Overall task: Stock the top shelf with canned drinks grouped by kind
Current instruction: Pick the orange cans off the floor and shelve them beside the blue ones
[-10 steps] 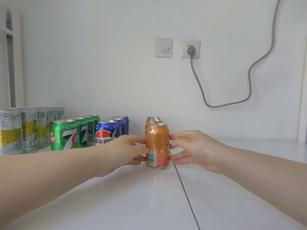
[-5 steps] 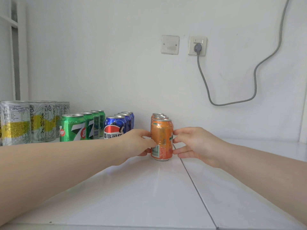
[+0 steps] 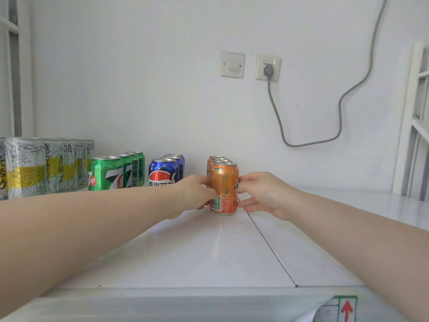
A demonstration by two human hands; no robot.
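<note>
An orange can [image 3: 224, 189] stands upright on the white top shelf [image 3: 209, 256], at the front of a row of orange cans [image 3: 216, 160] running back to the wall. My left hand [image 3: 193, 194] touches its left side and my right hand [image 3: 260, 194] its right side, fingertips on the can. Left of that row stand a row of blue Pepsi cans [image 3: 163, 174], a row of green 7up cans [image 3: 105, 173] and taller grey-and-yellow tea cans [image 3: 25, 168].
A wall socket [image 3: 268, 67] holds a grey plug whose cable [image 3: 339, 122] loops along the wall above the shelf's right part. A white frame [image 3: 415, 126] stands at the right edge. A label with a red arrow [image 3: 347, 309] sits on the shelf's front.
Both hands pushed the orange can back against the orange row. The camera pulled back, so the shelf's front edge shows.
</note>
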